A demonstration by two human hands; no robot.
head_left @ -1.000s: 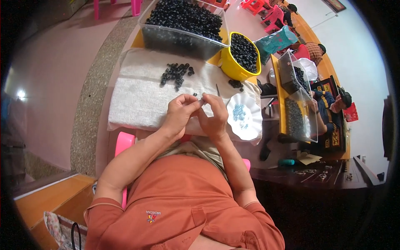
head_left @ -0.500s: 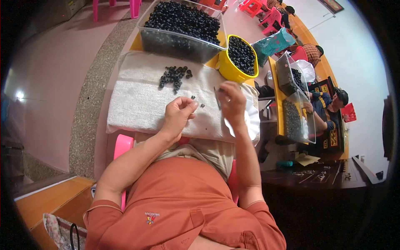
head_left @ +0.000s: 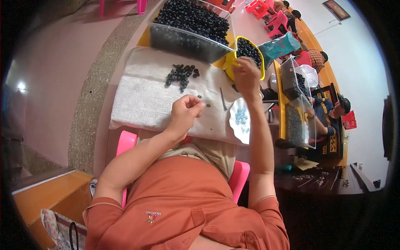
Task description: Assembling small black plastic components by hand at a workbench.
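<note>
My left hand (head_left: 186,116) hovers over the white cloth (head_left: 137,100) with thumb and forefinger pinched together. Whatever lies between those fingertips is too small to make out. My right hand (head_left: 247,79) is raised at the near side of the yellow bucket (head_left: 230,68), its fingers curled and slightly blurred; any content is hidden. Small black ring-like parts (head_left: 181,76) lie in a loose cluster on the cloth, with a few single small pieces nearer my left hand. A thin dark tool (head_left: 223,99) rests beside a white scalloped dish (head_left: 234,121) holding tiny pale-blue bits.
A large clear bin (head_left: 187,41) heaped with black parts stands at the far edge of the table. To the right, a co-worker (head_left: 323,106) sits by clear bins (head_left: 300,125) on another yellow-topped table. Pink chairs (head_left: 277,24) stand farther back.
My right hand has moved forward and right, from over the cloth to the yellow bucket, uncovering the thin tool and more of the dish. My left hand keeps its pinch. The whole view has shifted slightly.
</note>
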